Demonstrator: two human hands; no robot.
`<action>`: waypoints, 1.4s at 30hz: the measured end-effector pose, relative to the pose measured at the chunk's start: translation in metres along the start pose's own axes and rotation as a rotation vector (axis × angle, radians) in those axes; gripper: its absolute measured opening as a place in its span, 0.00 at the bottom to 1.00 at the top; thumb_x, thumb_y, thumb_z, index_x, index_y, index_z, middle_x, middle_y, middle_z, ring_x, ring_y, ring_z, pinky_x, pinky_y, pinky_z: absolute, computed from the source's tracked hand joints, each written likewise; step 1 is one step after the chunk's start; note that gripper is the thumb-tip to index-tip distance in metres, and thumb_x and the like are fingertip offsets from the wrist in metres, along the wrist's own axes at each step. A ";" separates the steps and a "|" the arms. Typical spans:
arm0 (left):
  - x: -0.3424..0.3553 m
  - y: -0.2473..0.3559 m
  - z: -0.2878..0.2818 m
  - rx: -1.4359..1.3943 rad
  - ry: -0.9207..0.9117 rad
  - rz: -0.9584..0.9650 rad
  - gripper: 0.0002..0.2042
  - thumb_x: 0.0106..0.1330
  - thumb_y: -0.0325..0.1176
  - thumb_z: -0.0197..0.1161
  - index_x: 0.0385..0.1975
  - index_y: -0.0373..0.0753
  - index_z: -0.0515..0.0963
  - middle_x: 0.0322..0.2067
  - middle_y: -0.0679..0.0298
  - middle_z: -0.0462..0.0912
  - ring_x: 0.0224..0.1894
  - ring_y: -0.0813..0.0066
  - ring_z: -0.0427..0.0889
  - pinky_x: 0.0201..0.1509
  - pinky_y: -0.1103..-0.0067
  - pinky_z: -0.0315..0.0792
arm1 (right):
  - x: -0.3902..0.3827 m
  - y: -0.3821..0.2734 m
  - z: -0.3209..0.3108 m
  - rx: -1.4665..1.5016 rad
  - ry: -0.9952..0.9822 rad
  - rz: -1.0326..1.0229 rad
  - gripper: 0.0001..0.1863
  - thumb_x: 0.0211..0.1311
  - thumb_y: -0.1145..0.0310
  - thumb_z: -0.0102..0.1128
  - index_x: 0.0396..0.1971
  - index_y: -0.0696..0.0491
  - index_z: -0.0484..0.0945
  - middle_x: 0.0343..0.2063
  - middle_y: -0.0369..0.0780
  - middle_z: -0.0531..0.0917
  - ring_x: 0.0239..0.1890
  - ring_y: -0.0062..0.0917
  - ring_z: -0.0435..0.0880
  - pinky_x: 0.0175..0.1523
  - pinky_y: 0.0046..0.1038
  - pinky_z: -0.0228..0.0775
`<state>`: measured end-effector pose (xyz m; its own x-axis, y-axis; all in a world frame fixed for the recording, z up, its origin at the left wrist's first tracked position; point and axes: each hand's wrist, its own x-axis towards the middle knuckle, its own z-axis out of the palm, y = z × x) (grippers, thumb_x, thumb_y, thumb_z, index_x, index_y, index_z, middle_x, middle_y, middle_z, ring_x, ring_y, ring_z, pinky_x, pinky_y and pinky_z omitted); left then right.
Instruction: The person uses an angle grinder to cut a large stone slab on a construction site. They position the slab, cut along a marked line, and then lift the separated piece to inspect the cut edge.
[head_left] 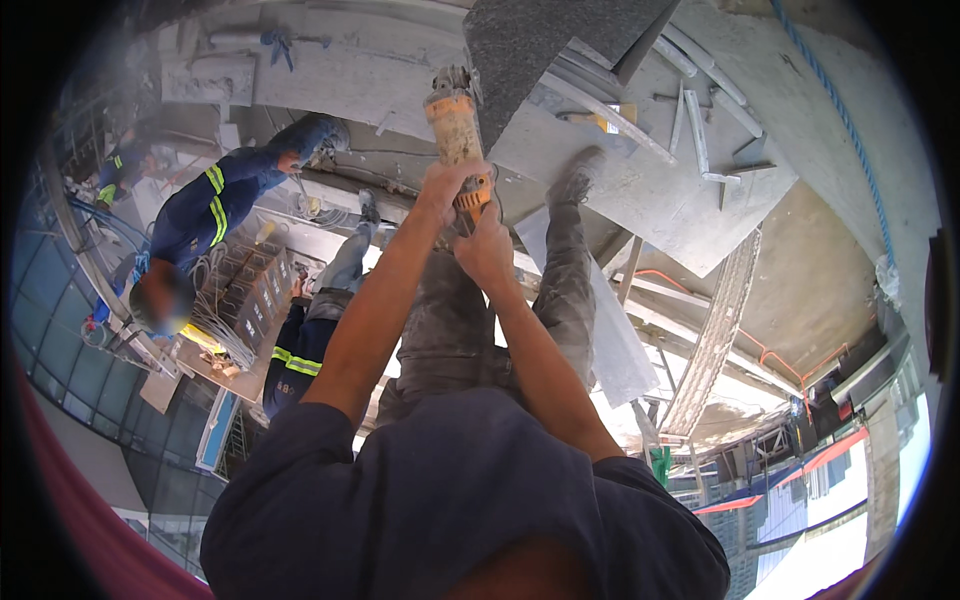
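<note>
Broad and pale, the dusty grey flat surface (635, 205) carries the dark grey, speckled, stone-like slab (535, 55) toward its far side; the work on that slab looks under way, not finished, since the orange, dust-caked power tool (458, 130) (an angle grinder, by its shape) is in both hands with its head at the slab's left edge. No completed cut line shows, so how much is done or left cannot be judged; the stepped outline on the slab's right side may be one piece or two overlapping. The left hand (450, 190) has its fingers wrapped around the tool's body, and the right hand (487, 245) closes about its rear end, though several fingertips are hidden. Toward the surface's right corner lie pale, narrow metal-like strips (697, 140), and a small yellow item (628, 112) sits partly under one, too small to identify. The slab's far end is cut off by the view's top, and the tool's disc, and whether it touches stone, cannot be made out.
</note>
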<state>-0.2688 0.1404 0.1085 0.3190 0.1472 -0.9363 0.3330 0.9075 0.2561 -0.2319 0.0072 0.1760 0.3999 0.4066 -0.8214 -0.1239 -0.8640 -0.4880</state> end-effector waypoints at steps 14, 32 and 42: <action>0.005 0.003 0.000 0.003 -0.010 0.003 0.18 0.62 0.29 0.77 0.48 0.29 0.80 0.39 0.55 0.88 0.39 0.65 0.90 0.43 0.70 0.87 | 0.006 0.003 0.002 -0.003 0.000 -0.029 0.32 0.62 0.66 0.70 0.58 0.65 0.63 0.38 0.66 0.86 0.45 0.67 0.86 0.50 0.61 0.77; 0.017 0.006 0.001 -0.011 0.014 -0.001 0.21 0.63 0.32 0.78 0.52 0.31 0.79 0.41 0.56 0.88 0.40 0.65 0.90 0.43 0.71 0.88 | 0.016 -0.001 -0.003 -0.044 -0.029 -0.003 0.35 0.61 0.67 0.68 0.62 0.67 0.62 0.37 0.66 0.86 0.45 0.67 0.86 0.51 0.61 0.77; -0.015 -0.011 0.013 0.022 0.012 0.025 0.18 0.64 0.32 0.78 0.48 0.32 0.81 0.39 0.57 0.88 0.39 0.67 0.90 0.40 0.72 0.86 | -0.012 0.014 -0.002 0.028 -0.012 0.041 0.33 0.62 0.60 0.73 0.55 0.64 0.65 0.39 0.68 0.86 0.47 0.69 0.85 0.51 0.60 0.76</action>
<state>-0.2663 0.1228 0.1231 0.3168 0.1743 -0.9323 0.3446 0.8946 0.2844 -0.2369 -0.0103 0.1800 0.3832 0.3745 -0.8443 -0.1655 -0.8715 -0.4617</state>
